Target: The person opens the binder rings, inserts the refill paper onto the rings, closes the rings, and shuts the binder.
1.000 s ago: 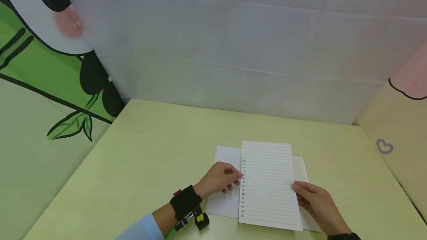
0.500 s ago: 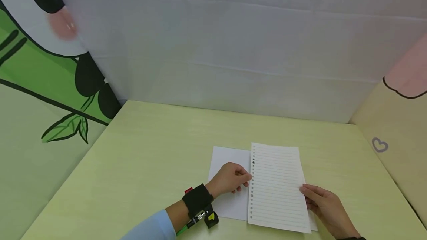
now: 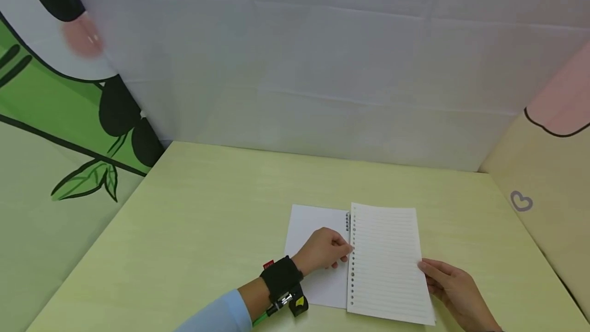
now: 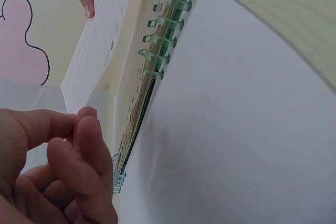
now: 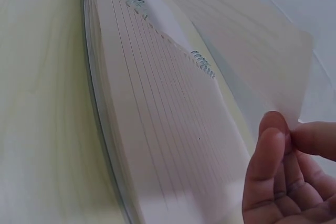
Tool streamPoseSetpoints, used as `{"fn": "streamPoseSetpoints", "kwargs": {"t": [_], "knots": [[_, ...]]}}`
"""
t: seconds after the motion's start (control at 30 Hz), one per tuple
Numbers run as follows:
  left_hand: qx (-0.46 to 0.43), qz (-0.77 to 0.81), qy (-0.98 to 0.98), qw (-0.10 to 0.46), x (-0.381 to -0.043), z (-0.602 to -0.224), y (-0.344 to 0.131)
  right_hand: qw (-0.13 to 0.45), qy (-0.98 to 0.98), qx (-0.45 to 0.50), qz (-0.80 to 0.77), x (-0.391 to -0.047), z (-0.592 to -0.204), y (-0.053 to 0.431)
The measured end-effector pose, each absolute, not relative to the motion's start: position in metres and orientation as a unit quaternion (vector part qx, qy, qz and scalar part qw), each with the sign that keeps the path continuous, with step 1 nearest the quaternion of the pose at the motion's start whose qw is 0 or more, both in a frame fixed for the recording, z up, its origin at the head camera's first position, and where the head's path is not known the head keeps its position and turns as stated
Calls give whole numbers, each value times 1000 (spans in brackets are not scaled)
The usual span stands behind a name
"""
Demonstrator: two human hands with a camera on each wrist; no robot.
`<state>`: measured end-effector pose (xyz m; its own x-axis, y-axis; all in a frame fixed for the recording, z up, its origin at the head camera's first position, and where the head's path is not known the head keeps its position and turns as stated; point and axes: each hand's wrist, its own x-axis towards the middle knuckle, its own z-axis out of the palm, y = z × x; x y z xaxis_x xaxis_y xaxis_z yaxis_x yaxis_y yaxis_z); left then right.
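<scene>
The left hand (image 3: 322, 249) and right hand (image 3: 454, 287) pinch a lined page (image 3: 387, 265) by its sides. It is off the rings (image 4: 159, 57) of the open notebook (image 3: 324, 286), not put down yet.

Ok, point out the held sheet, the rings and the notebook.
Held sheet (image 3: 386, 264): head view, middle of its lined face.
Rings (image 4: 167, 41): left wrist view, a green ring in the picture's upper group.
Notebook (image 5: 163, 124): right wrist view, its lined top page.
</scene>
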<state>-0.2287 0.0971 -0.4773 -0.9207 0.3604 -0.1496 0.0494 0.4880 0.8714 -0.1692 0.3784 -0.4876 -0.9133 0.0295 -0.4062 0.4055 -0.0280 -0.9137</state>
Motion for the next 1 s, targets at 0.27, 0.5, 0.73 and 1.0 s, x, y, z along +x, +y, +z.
{"fn": "streamPoseSetpoints", "kwargs": {"t": [0.27,0.5,0.73,1.0], "knots": [[142,464,863,139,-231,-484,102,139,684,157,-699,-170,-492,382],[145,444,874,134,-234,-487,105,144,702,160,-679,-173,-496,384],[145,424,884,135,-236,-490,107,147,710,170,-667,-176,-502,384],[147,413,890,129,-236,-491,108,137,723,181,-652,-179,-506,383]]}}
